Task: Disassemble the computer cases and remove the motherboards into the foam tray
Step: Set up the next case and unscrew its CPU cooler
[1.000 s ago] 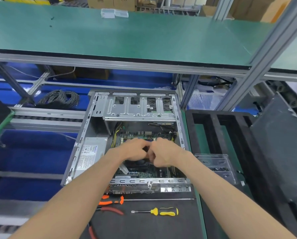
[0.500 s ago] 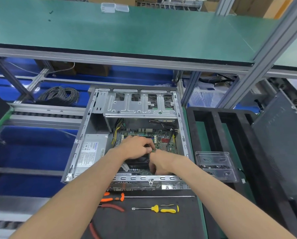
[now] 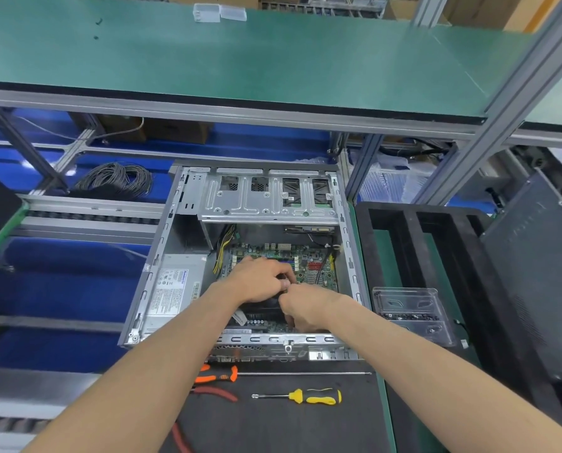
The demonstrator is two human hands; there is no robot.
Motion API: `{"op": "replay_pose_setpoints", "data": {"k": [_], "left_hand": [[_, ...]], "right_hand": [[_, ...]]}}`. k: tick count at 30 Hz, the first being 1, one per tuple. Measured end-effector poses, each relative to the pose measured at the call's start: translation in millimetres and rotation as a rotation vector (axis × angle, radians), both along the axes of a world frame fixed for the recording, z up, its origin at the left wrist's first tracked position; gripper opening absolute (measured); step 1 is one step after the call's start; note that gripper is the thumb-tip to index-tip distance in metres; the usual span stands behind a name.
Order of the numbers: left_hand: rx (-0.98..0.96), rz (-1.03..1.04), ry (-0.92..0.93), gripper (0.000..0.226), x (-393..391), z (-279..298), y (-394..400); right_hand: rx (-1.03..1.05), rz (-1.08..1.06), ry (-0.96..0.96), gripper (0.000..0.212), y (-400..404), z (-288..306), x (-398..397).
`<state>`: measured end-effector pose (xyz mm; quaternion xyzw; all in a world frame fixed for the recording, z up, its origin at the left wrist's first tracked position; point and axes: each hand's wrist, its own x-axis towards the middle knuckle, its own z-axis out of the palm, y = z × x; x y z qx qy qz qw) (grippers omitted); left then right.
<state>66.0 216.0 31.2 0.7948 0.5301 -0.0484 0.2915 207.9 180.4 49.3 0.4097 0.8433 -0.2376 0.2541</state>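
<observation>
Inside the open case: both hands are down over the board, knuckles nearly touching.
Left hand: fingers curled over a dark block, apparently the cooler, in the middle of the board; what exactly they grip is hidden under the hand.
Right hand: just right of and nearer than the left hand, fingers curled downward at the same dark block; I cannot tell what they pinch.
Motherboard: green, flat in the computer case, showing beyond and to the right of both hands.
Power supply: grey box with a label, left of the left hand, in the case.
Drive cage: silver, at the far end of the case, beyond the hands.
Foam tray: black with long slots, well right of the right hand, beside the case.
Clear plastic box: just right of the right hand, resting on the foam tray.
Yellow screwdriver: nearer than the hands, on the dark mat, between the forearms.
Orange-handled tool: beside the left forearm, in front of the case.
Cable coil: far left, beyond the left hand.
</observation>
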Motion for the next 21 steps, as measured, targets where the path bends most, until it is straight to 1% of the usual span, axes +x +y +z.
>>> {"op": "replay_pose_setpoints", "data": {"k": [11,17,21], "left_hand": [[-0.020,0.000,0.006,0.022,2.1,0.4,0.1],[-0.040,0.027,-0.059,0.019,-1.3,1.8,-1.1],[-0.033,0.024,-0.064,0.019,-0.6,5.0,-1.2]], "right_hand": [[-0.031,-0.043,0.042,0.021,-0.5,-3.5,-0.5],[-0.002,0.031,0.003,0.015,-2.4,0.2,-8.7],[0.024,0.093,-0.004,0.009,-2.9,4.4,-9.5]]}}
